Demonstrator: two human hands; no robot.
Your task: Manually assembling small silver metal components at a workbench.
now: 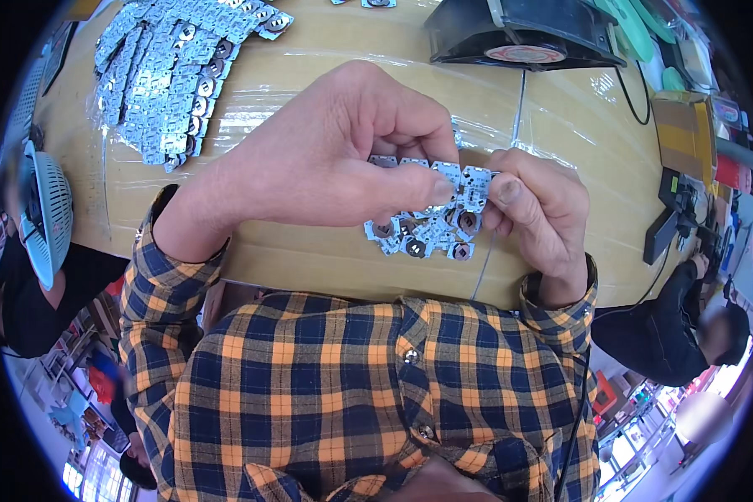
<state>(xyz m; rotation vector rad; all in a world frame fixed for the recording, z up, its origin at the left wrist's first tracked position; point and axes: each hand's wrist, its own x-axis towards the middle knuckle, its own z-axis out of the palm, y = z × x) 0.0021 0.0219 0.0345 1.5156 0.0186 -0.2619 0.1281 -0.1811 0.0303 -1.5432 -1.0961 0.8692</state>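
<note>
In front of my chest, a strip of small white circuit boards (474, 191) is held between both hands. My left hand (368, 159) comes over it from the left, thumb pressed on the boards and fingers curled behind. At the strip's right end, my right hand (540, 205) pinches the edge between thumb and bent fingers. Just below, a small pile of loose circuit boards (414, 245) with dark round parts lies on the table, partly covered by my left hand. Further left spreads a large overlapping array of similar circuit boards (163, 88).
The table (301, 263) has a clear plastic covering. A black fan (523, 38) stands at the far side, and a cardboard box (684, 138) at the right. A pale blue plastic basket (46, 213) is at the left edge. Other people sit at both sides.
</note>
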